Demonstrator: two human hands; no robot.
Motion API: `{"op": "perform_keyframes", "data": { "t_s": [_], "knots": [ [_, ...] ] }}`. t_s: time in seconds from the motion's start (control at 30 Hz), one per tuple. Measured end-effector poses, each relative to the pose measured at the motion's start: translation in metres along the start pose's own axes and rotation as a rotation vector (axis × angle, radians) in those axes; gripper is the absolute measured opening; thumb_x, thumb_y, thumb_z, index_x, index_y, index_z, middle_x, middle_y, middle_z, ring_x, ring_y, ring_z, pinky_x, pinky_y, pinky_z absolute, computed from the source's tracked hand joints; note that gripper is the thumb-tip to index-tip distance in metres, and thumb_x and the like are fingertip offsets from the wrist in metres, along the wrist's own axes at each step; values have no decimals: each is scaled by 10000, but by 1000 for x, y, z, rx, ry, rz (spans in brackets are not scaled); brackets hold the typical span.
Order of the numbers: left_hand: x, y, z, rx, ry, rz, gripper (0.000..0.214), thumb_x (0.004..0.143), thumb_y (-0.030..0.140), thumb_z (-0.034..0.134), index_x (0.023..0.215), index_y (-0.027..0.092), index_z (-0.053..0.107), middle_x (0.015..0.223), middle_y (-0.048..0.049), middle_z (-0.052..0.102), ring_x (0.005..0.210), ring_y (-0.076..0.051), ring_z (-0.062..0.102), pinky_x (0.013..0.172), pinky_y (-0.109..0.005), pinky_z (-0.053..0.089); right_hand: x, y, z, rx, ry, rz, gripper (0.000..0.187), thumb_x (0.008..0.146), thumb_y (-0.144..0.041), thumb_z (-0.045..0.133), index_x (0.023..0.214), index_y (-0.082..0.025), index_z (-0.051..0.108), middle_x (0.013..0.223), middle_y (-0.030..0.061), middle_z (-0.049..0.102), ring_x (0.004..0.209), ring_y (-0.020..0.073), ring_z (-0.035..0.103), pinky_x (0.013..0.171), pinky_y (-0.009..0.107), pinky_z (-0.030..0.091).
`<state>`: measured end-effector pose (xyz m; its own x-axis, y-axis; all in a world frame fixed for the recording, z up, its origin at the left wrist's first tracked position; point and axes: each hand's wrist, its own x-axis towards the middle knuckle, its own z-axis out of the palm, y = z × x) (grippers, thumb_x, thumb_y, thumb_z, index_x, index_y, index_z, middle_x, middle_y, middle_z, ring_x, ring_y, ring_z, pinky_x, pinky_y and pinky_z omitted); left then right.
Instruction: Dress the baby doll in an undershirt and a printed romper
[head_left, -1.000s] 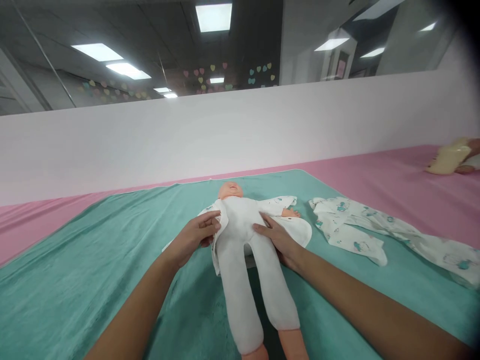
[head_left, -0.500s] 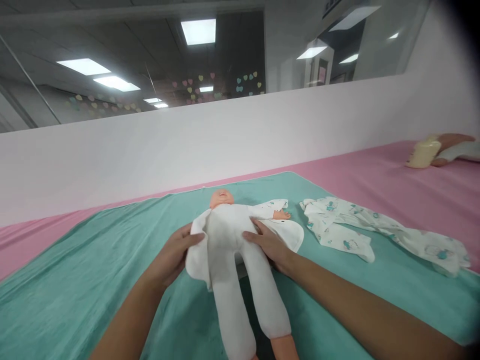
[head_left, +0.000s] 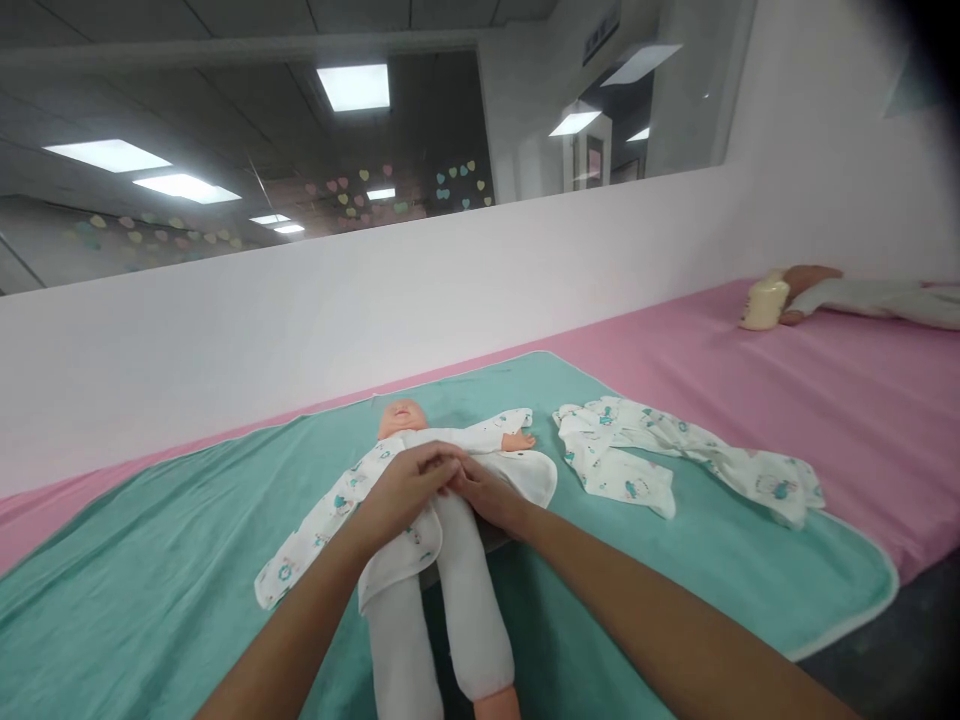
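Observation:
A baby doll (head_left: 403, 417) in a white body lies on its back on the teal mat (head_left: 187, 530). A white printed shirt (head_left: 341, 510) lies open under it, with its left flap folded over the belly. My left hand (head_left: 405, 490) presses that flap against the doll's chest, fingers curled on the cloth. My right hand (head_left: 484, 493) meets it at the doll's middle, fingers pinched at the edge of the flap. The doll's arm (head_left: 517, 441) sticks out to the right in the other sleeve.
Printed baby trousers (head_left: 675, 465) lie spread on the mat to the right. Beyond, on the pink sheet (head_left: 750, 390), lie a cream bottle (head_left: 763, 302) and another doll (head_left: 862, 292). A white wall runs along the back. The mat's front right edge drops to a dark floor.
My left hand has pulled the shirt's left flap across the doll's front. My right hand slid from the doll's hip to its middle to meet it. The view has swung left.

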<state>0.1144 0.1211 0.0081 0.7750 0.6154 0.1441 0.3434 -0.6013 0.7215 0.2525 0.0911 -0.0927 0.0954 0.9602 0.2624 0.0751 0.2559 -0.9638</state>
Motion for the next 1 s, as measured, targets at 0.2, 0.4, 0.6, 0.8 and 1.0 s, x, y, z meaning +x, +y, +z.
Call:
{"op": "perform_keyframes", "data": {
  "t_s": [0.2,0.4,0.6,0.8,1.0],
  "knots": [
    [89,-24,37,763,-87,105,442,758,257,505,1195,188,500,1170,-80,550,1084,-250,470,867,-352,402,4,5,-11,-29,-79,-23,504,761,-468,580,1218,-264,520,1252,30,532,1179,241,451,990,395,363],
    [136,-23,66,977,-336,109,254,762,267,499,1007,216,545,972,-66,613,816,-207,575,668,-293,421,1,-1,-23,-207,-241,-137,282,819,-419,505,1039,-283,617,1032,-26,638,936,191,578,802,332,468],
    [140,-25,40,1001,-223,76,196,773,229,414,953,225,491,887,-32,602,744,-198,555,608,-289,376,15,9,-50,-463,62,-77,230,824,-283,448,719,-170,619,832,58,621,902,240,527,861,398,359],
    [120,-21,18,1041,-138,78,160,795,202,358,924,223,451,884,-18,579,723,-172,532,556,-266,337,22,28,-81,-554,452,170,233,640,-227,661,842,-157,567,1112,141,540,1153,310,373,967,453,229],
    [112,-22,23,1143,-216,141,164,797,188,421,943,212,492,923,-62,563,796,-196,535,633,-294,371,32,30,-106,-239,539,141,223,720,-370,549,616,-187,478,794,59,601,890,224,521,829,366,376]
  ]
}}
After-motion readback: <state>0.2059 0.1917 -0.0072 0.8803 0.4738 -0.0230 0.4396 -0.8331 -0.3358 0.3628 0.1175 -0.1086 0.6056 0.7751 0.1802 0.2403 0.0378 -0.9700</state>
